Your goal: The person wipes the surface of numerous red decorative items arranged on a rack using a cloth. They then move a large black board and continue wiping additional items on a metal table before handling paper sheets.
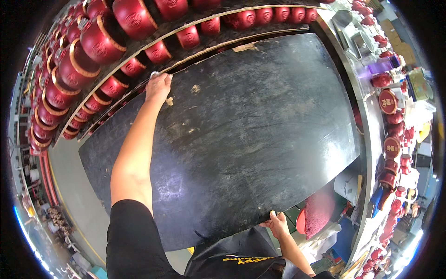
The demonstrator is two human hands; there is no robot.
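A large black board (223, 139) with scuffs and pale worn patches spreads across the middle of the view. My left arm reaches over it, and my left hand (159, 87) is closed at its far left edge, beside the shelves. Something small and white shows at those fingertips, too little of it to name. At the near edge, my right hand (277, 224) grips the board with the thumb on top and the fingers partly hidden underneath.
Shelves of round red pots (134, 18) curve along the far and left sides. A metal-edged bench (367, 139) with red lids (388, 101) and clutter runs down the right. Below the board's near right corner are a red mesh bundle (320, 211) and a white container (347, 185).
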